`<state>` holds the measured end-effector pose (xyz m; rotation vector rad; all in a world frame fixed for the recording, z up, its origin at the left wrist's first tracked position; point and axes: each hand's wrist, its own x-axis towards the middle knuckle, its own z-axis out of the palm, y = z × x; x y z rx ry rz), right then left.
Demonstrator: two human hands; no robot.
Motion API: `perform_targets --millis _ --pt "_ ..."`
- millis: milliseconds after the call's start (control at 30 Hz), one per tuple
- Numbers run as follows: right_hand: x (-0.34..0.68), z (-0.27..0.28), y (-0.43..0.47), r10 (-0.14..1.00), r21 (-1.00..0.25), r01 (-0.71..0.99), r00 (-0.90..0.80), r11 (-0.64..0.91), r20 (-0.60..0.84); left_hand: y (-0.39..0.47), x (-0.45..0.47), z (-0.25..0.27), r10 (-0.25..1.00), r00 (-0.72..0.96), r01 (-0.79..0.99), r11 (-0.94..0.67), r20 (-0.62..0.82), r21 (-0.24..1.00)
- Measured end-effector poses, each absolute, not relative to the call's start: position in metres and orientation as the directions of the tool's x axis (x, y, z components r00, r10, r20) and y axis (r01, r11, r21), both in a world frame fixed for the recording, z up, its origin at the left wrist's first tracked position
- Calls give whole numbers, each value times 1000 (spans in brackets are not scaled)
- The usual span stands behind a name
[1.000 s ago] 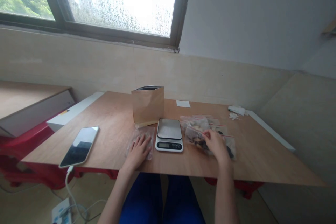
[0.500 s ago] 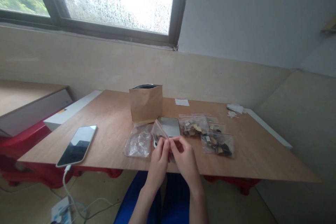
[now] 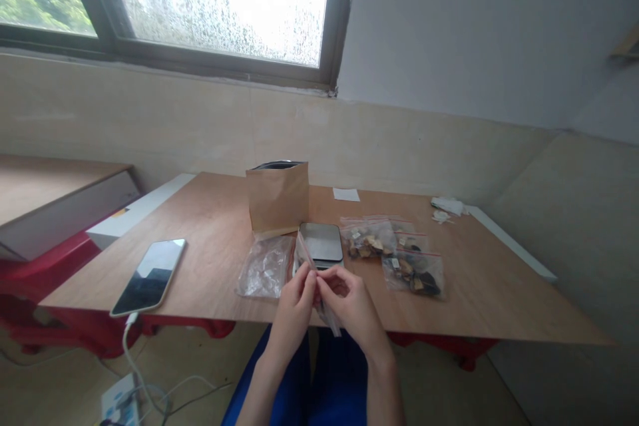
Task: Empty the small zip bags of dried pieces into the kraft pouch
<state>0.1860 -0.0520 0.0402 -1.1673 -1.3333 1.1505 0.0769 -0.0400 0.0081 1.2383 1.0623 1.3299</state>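
A clear zip bag (image 3: 306, 251) with a reddish seal strip is pinched between my two hands, slanting across from upper left to lower right. My left hand (image 3: 295, 297) closes on its edge with thumb and fingers. My right hand (image 3: 349, 296) grips the same strip just beside it. What the bag contains is mostly hidden by my fingers. Just beyond my hands lies a small scale (image 3: 321, 242) with a metal plate. To its left are flat clear plastic bags (image 3: 265, 267). Filled zip bags (image 3: 370, 239) holding brown and dark dried pieces, with small white labels, lie at the right.
An open kraft paper pouch (image 3: 278, 200) stands behind the scale. A phone (image 3: 150, 276) on a charging cable lies at the table's left front. A white paper (image 3: 346, 194) rests near the wall, and crumpled white scraps (image 3: 448, 206) lie at the back right.
The bag in my hands has turned steeper, its lower end now showing below my fingers. More of the scale is uncovered. My right hand has shifted slightly down.
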Motion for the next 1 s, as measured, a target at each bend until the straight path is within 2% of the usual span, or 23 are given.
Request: perform_targets --millis 200,333,433,567,700,767,833,900,1000 --pt "182 34 -45 977 -973 175 130 148 172 -39 75 8 984 -12 106 -174 177 979" --pt "204 19 -36 839 -969 208 498 129 219 -39 59 10 964 -173 119 -183 201 976" --pt "216 16 -35 827 -973 157 514 168 226 -37 50 12 966 -164 104 -185 200 977" --pt "207 28 -42 856 -963 87 443 256 268 -34 57 7 978 -174 -159 -143 115 977" --pt "189 38 -47 879 -950 -66 402 306 255 -31 73 -3 962 -268 -490 -89 -53 867" --pt "183 38 -46 892 -943 -148 395 299 221 -30 78 -6 969 -210 -616 -28 -130 787" --pt "179 35 -44 916 -948 -181 356 262 185 -31 80 -8 981 -82 -712 64 -173 699" --pt "178 32 -42 929 -962 -142 324 233 177 -33 79 -8 983 29 -757 142 -184 638" --pt "180 31 -43 894 -968 32 376 249 242 -36 74 -6 979 88 -765 185 -184 617"
